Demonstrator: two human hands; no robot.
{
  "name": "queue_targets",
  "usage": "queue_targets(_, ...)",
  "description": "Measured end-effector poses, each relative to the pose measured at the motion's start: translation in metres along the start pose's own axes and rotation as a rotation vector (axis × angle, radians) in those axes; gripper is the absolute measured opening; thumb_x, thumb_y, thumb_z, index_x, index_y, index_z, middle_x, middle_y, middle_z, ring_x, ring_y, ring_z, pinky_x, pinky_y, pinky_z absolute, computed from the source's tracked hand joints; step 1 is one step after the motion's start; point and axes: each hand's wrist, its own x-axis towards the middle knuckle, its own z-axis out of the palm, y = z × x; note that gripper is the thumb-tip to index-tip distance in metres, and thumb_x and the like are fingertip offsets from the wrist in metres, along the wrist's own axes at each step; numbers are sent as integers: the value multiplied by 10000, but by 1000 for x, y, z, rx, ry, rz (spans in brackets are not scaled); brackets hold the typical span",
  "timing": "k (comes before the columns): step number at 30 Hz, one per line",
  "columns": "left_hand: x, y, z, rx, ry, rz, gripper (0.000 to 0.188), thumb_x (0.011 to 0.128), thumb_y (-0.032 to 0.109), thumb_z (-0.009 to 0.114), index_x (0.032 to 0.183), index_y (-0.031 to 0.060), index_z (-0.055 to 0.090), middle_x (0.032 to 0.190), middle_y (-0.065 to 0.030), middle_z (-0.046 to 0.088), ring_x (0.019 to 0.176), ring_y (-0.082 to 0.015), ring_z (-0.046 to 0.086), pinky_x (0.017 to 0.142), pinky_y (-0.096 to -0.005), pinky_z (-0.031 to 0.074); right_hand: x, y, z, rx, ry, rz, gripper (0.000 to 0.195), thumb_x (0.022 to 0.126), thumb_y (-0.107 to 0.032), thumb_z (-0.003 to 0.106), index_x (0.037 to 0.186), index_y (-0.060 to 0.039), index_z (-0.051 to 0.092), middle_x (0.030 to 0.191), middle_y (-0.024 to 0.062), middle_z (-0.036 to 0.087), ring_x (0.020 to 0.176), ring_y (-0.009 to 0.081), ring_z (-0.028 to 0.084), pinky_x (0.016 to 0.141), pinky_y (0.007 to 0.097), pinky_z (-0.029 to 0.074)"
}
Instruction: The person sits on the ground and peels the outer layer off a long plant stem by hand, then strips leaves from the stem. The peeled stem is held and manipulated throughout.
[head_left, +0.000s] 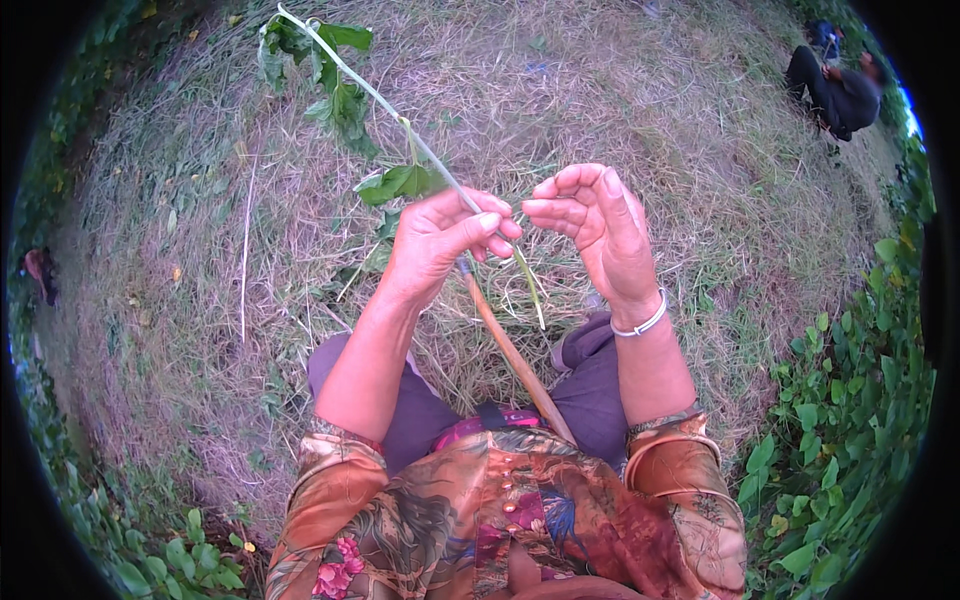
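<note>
My left hand (454, 229) pinches a long pale green plant stem (375, 94) between thumb and fingers. Large drooping green leaves (349, 112) hang from its far part, and another leaf (401, 184) dangles close to my knuckles. Below my fingers the stem's lower end (531, 285) pokes out, greener, with thin strips beside it. My right hand (600, 225) is raised just right of it, palm turned inward, fingers curved and apart, holding nothing. Between my legs a wooden handle (510, 352) slants from my lap towards my left hand; its far end is hidden behind that hand.
Dry cut grass (600, 97) covers the ground. Leafy green plants (840, 420) grow along the right, with more at the lower left (180, 559). A person in dark clothes (844, 97) sits at the far upper right. A thin dry stalk (247, 247) lies on the left.
</note>
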Motion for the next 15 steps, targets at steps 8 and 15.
queue_targets(8, -1, -3, -1, 14, 148, 19, 150, 861, 154, 633, 905, 16, 593, 769, -108, 655, 605, -133, 602, 552, -243, 496, 0, 24, 2, -533, -139, 7, 226, 898, -232, 606, 947, -17, 557, 872, 44, 579, 792, 106, 565, 708, 279, 479)
queue_targets(15, 0, -5, 6, -13, 148, 8, 96, 879, 113, 608, 914, 26, 586, 744, -88, 640, 571, -96, 569, 518, -204, 458, -8, 39, 4, -500, -365, 156, 211, 929, -200, 564, 1011, -8, 527, 921, 42, 592, 832, 97, 567, 748, 280, 498)
